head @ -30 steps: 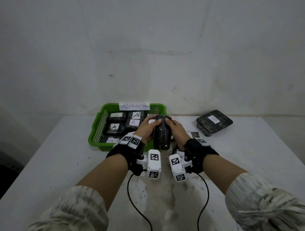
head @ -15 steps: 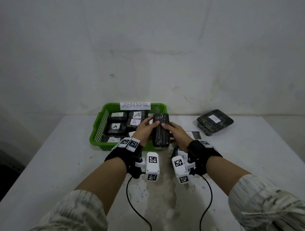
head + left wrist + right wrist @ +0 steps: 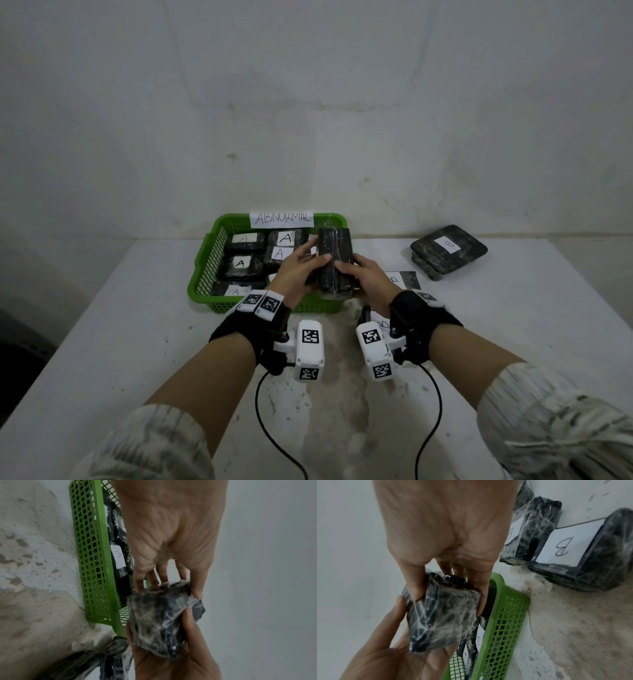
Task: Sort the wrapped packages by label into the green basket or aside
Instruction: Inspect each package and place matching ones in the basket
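From the head camera, both hands hold one dark rectangular package wrapped in clear plastic film (image 3: 335,263) in the air, above the right near corner of the green plastic lattice basket (image 3: 209,267). The left hand (image 3: 294,270) grasps the left side of the package, with its thumb on the upper face. The right hand (image 3: 364,277) grasps the right side, also with the thumb on top. No label shows on the visible face of this package. Inside the basket lie several dark wrapped packages with white paper labels marked A (image 3: 239,263), and a white paper sign with the word ABNORMAL (image 3: 281,218) stands on the far rim of the basket. To the right of the basket, well apart, a stack of dark wrapped packages with a B label (image 3: 448,252) rests on the white table (image 3: 102,342). Just to the right of the basket, behind the right hand, another wrapped package with a white label (image 3: 404,280) lies flat.

From the left wrist camera, the left hand (image 3: 171,536) has its fingers curled on the far edge of the held package (image 3: 159,626), and the right hand (image 3: 175,665) supports it from the other side. The basket (image 3: 92,563) is just beside the package, and an A label shows inside it.

From the right wrist camera, the right hand (image 3: 450,527) clasps the package (image 3: 443,618) with thumb and fingers, and the left hand (image 3: 388,649) holds its opposite end. Beside the basket (image 3: 505,622), two wrapped packages with B labels (image 3: 573,555) lie on the table.
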`<action>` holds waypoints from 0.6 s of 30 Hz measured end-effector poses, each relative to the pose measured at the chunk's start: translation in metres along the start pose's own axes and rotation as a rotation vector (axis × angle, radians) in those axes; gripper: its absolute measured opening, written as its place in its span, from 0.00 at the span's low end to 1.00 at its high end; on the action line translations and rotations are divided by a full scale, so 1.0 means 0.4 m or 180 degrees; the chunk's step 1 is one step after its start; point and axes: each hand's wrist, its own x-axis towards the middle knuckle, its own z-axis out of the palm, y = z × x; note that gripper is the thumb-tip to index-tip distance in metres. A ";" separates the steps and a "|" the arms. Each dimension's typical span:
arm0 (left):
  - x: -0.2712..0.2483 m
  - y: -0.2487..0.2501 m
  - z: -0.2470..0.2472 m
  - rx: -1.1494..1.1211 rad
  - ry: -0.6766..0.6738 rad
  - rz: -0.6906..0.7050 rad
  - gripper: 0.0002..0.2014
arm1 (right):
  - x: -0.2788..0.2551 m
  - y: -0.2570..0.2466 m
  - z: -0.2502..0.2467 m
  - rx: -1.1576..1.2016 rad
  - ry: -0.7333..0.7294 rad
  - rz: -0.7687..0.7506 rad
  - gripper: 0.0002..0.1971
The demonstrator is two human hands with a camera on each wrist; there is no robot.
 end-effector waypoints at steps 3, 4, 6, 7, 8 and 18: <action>-0.002 -0.006 -0.006 -0.0005 0.0021 0.0053 0.28 | -0.002 0.000 0.000 0.0089 -0.0084 0.0058 0.17; -0.002 -0.006 -0.008 -0.0065 0.0054 0.0088 0.28 | -0.002 -0.001 0.002 0.0139 -0.0160 0.0103 0.18; -0.002 -0.003 -0.010 -0.0173 0.0068 0.0080 0.27 | -0.002 -0.001 0.005 0.0203 -0.0265 0.0144 0.19; -0.001 -0.003 -0.013 -0.0200 0.0042 0.0056 0.27 | -0.001 -0.001 0.005 0.0203 -0.0260 0.0129 0.20; 0.000 -0.003 -0.016 -0.0198 -0.0011 0.0030 0.28 | 0.001 0.000 0.005 0.0183 -0.0224 0.0106 0.21; 0.001 -0.029 -0.024 0.0125 0.0207 0.0346 0.30 | -0.015 -0.002 0.026 -0.0184 -0.0200 -0.0041 0.30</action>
